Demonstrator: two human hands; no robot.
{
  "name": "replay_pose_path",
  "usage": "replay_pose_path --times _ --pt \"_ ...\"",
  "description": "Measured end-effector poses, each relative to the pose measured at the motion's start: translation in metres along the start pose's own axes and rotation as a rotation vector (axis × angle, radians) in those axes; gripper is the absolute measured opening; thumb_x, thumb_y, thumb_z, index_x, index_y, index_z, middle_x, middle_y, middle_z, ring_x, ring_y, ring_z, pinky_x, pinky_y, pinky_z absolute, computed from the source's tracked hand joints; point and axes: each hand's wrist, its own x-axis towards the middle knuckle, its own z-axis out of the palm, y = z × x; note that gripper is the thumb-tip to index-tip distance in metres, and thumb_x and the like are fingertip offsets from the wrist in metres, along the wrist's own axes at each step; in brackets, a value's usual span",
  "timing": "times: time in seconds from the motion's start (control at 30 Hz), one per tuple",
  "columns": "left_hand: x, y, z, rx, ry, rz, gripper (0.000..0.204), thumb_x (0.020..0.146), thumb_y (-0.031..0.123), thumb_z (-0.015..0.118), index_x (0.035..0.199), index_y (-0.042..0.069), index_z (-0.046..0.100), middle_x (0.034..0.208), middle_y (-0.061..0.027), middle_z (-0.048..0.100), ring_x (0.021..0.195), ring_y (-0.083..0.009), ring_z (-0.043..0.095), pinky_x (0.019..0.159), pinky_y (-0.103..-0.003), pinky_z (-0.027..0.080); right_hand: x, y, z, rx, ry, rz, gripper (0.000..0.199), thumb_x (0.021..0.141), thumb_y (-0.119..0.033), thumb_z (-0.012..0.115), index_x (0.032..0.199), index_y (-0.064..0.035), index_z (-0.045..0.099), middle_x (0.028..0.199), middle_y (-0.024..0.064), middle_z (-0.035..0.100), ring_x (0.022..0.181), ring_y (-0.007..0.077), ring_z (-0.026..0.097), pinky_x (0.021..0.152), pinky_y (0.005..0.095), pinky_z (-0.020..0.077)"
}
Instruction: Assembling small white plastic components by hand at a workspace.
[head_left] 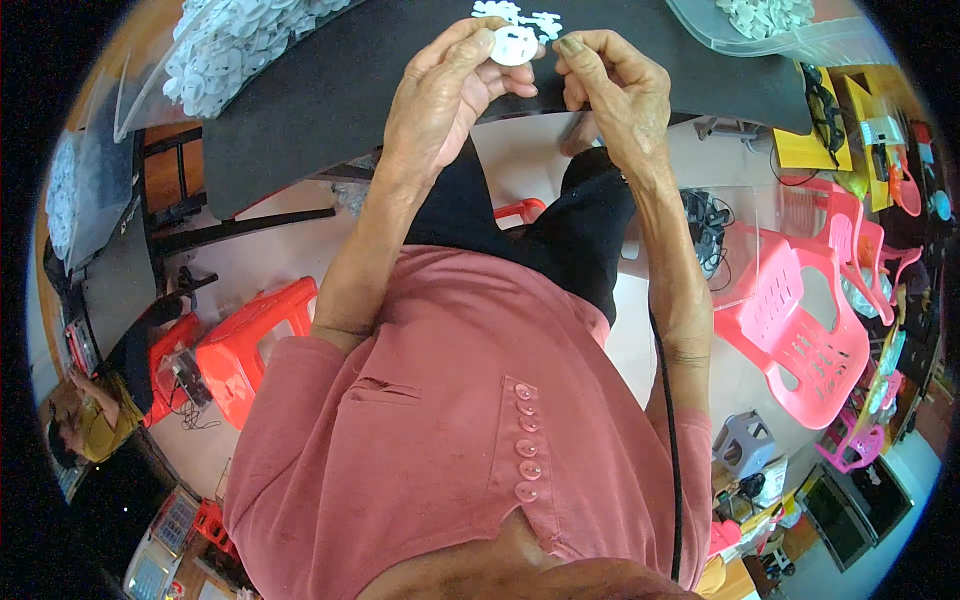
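Observation:
Over the near edge of the dark table (pixel 300 130), my left hand (pixel 440 105) pinches a white round disc (pixel 513 46) with small cutouts between thumb and fingers. My right hand (pixel 625 105) is just right of the disc, thumb pressed against its curled fingers. Whatever those fingertips hold, if anything, is too small or hidden to tell. Small white flat pieces (pixel 546 24) with an irregular outline lie on the tabletop just beyond the disc.
A clear bin (pixel 150 90) heaped with white pieces stands at the left; another clear tub (pixel 720 45) with similar pieces stands at the right. Beside me are red stools (pixel 255 350) and a pink chair (pixel 800 330). A black cable (pixel 667 400) hangs along my right arm.

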Motion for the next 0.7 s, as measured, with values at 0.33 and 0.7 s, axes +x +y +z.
replay_pose_path --times 0.33,0.7 --pt "-0.005 0.012 0.000 -0.046 -0.024 0.015 0.035 0.106 0.022 0.053 0.130 -0.002 0.057 0.114 -0.0197 0.067 0.092 -0.0201 0.066 0.085 -0.038 0.056 -0.001 -0.010 0.010 0.012 0.022 0.045 0.024 0.099 -0.025 0.069 0.092 -0.0012 0.071 0.064 -0.0011 0.058 0.056 0.0052 0.052 0.051 0.0220 0.0398" --pt "0.033 0.192 0.019 1.261 0.416 0.813 0.028 0.101 0.016 0.060 0.121 -0.004 0.061 0.098 -0.0066 0.067 0.091 -0.0152 0.065 0.081 -0.030 0.053 0.001 -0.001 0.007 0.026 0.023 0.000 0.022 0.099 -0.024 0.068 0.093 -0.0032 0.071 0.068 -0.0007 0.062 0.055 0.0060 0.054 0.050 0.0224 0.0412"
